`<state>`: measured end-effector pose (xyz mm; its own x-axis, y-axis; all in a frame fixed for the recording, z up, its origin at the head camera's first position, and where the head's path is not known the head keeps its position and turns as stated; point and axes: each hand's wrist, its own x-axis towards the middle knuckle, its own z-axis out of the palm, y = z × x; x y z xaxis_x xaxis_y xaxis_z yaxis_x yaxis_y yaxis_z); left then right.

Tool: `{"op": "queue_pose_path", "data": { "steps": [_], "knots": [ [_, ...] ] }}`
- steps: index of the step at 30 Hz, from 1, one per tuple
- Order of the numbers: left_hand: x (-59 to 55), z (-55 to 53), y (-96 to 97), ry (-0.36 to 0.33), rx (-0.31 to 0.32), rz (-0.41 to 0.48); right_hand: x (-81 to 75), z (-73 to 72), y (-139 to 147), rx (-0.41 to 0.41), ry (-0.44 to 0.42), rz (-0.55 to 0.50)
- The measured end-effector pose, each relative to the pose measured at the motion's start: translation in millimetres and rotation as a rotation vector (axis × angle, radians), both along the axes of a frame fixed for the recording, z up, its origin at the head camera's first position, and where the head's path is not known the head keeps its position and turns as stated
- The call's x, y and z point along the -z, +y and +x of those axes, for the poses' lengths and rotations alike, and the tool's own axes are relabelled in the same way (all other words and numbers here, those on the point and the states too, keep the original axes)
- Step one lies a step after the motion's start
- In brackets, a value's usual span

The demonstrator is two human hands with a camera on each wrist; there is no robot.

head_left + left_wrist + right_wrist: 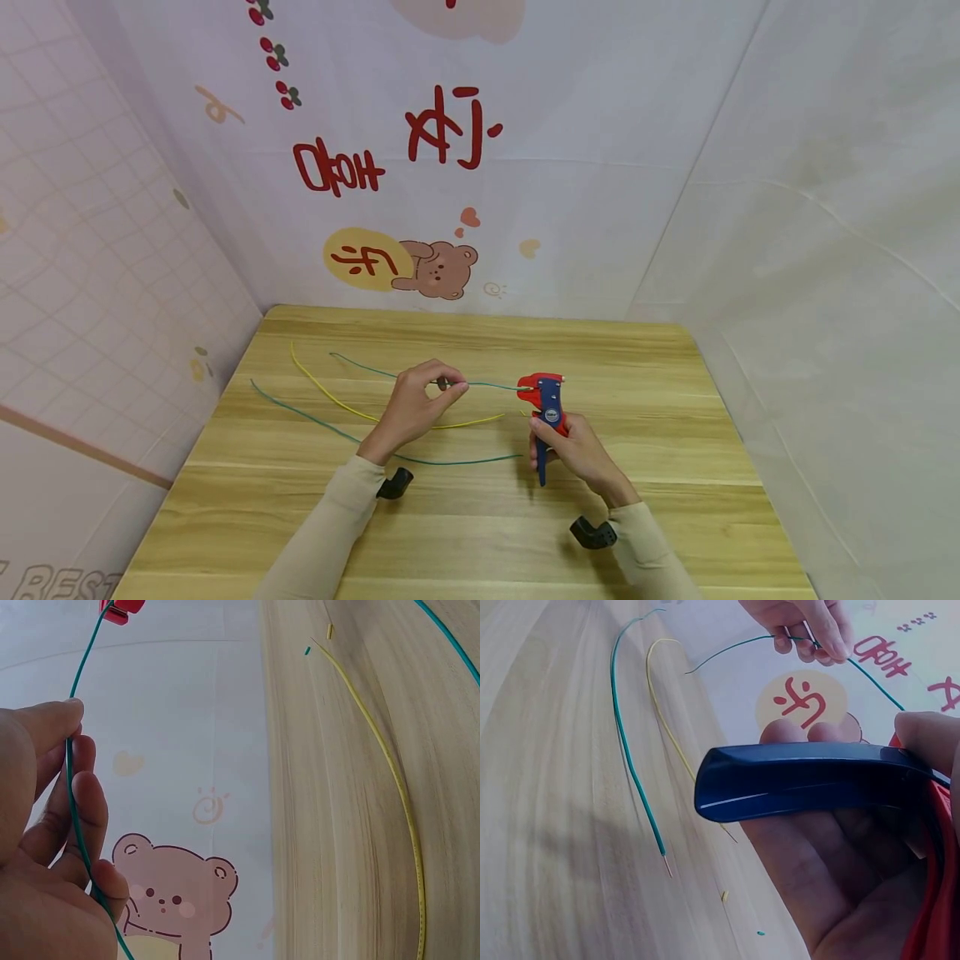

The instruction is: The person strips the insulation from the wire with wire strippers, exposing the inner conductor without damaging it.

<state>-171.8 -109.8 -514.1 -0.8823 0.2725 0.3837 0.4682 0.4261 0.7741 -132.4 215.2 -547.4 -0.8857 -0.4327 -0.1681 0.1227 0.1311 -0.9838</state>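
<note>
My left hand (415,406) pinches a thin green wire (491,385) between thumb and fingers, above the table. One end of it trails off to the left; the other meets the red jaws of a wire stripper (551,396). My right hand (583,457) grips the stripper by its blue and red handles, head pointing away from me. In the right wrist view a blue handle (802,780) lies across the fingers, and the stripper's head is out of frame. The left wrist view has the green wire (73,780) running along the curled fingers.
On the wooden table (465,533) lie a yellow wire (330,394) and a second green wire (457,463), whose near end shows bare copper (668,867). A yellow scrap (329,631) and a green scrap (307,651) of insulation lie close by. Printed cloth walls (585,167) enclose the table.
</note>
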Motion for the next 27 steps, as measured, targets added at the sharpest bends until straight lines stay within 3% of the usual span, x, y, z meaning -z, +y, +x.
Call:
{"op": "queue_pose_path", "data": {
  "steps": [27],
  "knots": [
    [2.7, 1.6, -0.4, 0.072, -0.008, 0.028, 4.9, 2.7, -8.8, 0.077, -0.027, 0.030]
  ]
}}
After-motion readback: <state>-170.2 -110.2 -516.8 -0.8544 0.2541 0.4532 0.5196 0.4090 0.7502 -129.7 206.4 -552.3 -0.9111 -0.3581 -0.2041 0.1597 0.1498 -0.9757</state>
